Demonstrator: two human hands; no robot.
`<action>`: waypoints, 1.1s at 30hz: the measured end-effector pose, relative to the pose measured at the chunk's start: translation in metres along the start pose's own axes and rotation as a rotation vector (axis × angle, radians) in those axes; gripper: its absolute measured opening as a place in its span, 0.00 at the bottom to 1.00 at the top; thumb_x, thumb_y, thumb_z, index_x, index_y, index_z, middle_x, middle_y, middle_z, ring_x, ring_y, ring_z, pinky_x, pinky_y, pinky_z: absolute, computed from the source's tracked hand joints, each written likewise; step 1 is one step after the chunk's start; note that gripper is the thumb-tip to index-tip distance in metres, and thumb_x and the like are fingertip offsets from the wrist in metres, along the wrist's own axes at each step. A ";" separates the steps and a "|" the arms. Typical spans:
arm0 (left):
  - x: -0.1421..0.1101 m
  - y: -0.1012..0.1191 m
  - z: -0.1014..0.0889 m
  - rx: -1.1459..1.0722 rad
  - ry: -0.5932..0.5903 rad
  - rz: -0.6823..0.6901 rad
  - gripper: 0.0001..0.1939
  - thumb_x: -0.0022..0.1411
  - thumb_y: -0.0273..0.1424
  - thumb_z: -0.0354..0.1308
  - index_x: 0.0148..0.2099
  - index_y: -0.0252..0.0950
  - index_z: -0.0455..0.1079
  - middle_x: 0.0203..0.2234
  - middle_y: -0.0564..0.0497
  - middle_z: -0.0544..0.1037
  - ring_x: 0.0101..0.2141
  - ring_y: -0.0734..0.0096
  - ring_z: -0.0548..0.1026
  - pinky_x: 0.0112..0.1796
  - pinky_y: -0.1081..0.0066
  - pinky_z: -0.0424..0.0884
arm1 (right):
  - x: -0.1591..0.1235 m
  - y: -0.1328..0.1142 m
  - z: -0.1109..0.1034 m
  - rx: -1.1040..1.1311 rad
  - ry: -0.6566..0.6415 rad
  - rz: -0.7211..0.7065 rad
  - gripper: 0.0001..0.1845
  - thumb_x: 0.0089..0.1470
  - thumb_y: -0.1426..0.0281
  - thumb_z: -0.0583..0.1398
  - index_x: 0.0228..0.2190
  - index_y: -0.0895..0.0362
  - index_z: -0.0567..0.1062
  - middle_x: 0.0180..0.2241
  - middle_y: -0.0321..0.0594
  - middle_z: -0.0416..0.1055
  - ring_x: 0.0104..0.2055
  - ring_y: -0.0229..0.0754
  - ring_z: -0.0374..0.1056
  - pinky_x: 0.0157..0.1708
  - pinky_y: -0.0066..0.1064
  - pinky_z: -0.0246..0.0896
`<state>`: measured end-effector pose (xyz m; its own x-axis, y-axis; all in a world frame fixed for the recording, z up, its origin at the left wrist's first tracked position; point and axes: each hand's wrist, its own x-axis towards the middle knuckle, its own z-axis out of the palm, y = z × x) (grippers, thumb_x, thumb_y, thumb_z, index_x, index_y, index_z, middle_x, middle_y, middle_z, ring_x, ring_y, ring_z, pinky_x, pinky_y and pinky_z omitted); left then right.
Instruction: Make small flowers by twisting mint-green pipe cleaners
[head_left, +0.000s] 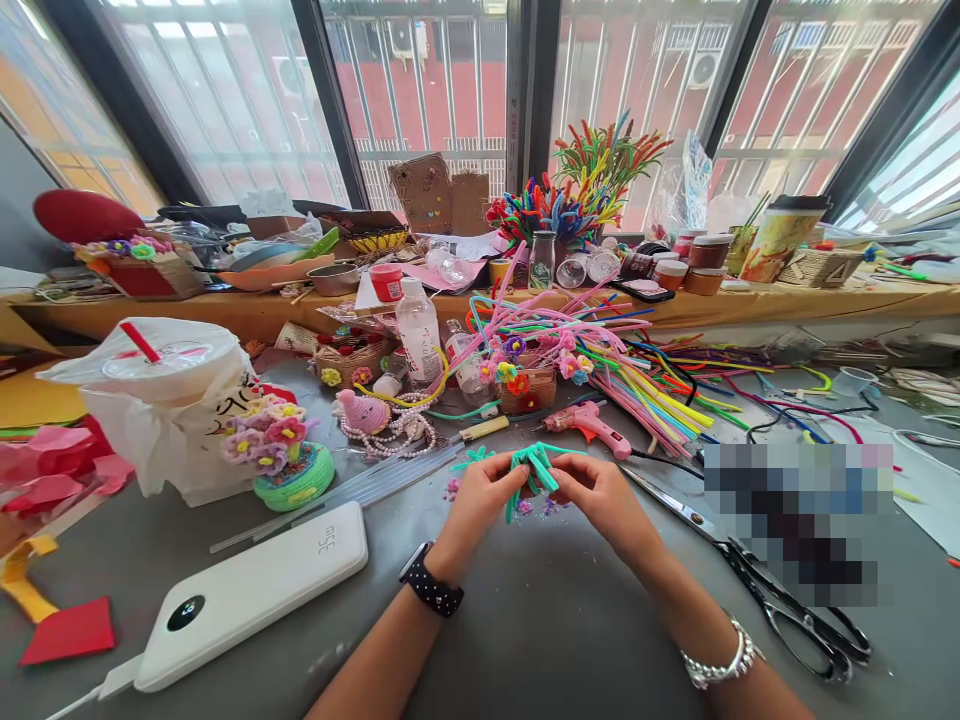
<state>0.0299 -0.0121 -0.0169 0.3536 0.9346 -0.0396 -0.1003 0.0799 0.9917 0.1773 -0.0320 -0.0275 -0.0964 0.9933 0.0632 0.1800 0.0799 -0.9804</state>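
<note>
Between my two hands is a bent green pipe cleaner [541,472], folded into several short loops. My left hand [480,498] pinches its left side, and my right hand [600,495] pinches its right side. One thin end sticks out to the right above my right fingers. Just behind my left fingers lies another green pipe-cleaner piece [474,457] on the grey table. Small purple and pink bits [526,507] lie beneath the held piece. A pink glue gun [589,425] rests just beyond my right hand.
Large scissors [739,570] lie to the right, beside the glue gun's cord. Clear glue sticks [352,490] and a white power bank [259,595] are on the left. A flower pot [292,475] stands by a bagged drink cup [176,400]. Behind are bundled pipe cleaners [637,385].
</note>
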 end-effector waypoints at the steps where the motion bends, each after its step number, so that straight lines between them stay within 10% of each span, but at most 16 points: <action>1: 0.000 -0.001 0.000 0.000 0.003 -0.001 0.12 0.48 0.32 0.56 0.34 0.30 0.73 0.22 0.50 0.74 0.25 0.74 0.67 0.28 0.75 0.62 | 0.000 0.000 0.000 0.040 -0.001 0.017 0.15 0.46 0.63 0.56 0.31 0.62 0.73 0.28 0.42 0.71 0.27 0.39 0.66 0.28 0.29 0.62; 15: 0.000 -0.001 -0.002 0.077 0.030 0.035 0.11 0.49 0.32 0.56 0.35 0.34 0.74 0.27 0.50 0.72 0.30 0.71 0.66 0.32 0.73 0.61 | -0.002 -0.001 0.004 0.174 0.007 0.079 0.17 0.40 0.62 0.61 0.31 0.62 0.73 0.26 0.39 0.70 0.27 0.36 0.64 0.28 0.28 0.61; 24: -0.002 -0.002 0.004 -0.238 -0.236 -0.024 0.17 0.56 0.35 0.50 0.47 0.34 0.67 0.35 0.46 0.74 0.35 0.67 0.68 0.37 0.70 0.62 | -0.001 -0.001 0.005 0.231 0.074 0.060 0.13 0.40 0.63 0.61 0.26 0.61 0.74 0.24 0.37 0.69 0.24 0.34 0.62 0.26 0.27 0.59; 33: 0.002 -0.008 0.002 0.002 0.052 0.102 0.14 0.47 0.35 0.59 0.36 0.32 0.71 0.30 0.49 0.74 0.33 0.68 0.69 0.36 0.72 0.62 | -0.004 -0.002 0.010 0.136 0.138 -0.002 0.14 0.42 0.61 0.60 0.27 0.61 0.73 0.22 0.36 0.67 0.23 0.35 0.61 0.24 0.26 0.57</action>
<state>0.0332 -0.0121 -0.0251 0.2932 0.9544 0.0557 -0.1312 -0.0176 0.9912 0.1677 -0.0373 -0.0276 0.0407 0.9959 0.0809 0.0455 0.0791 -0.9958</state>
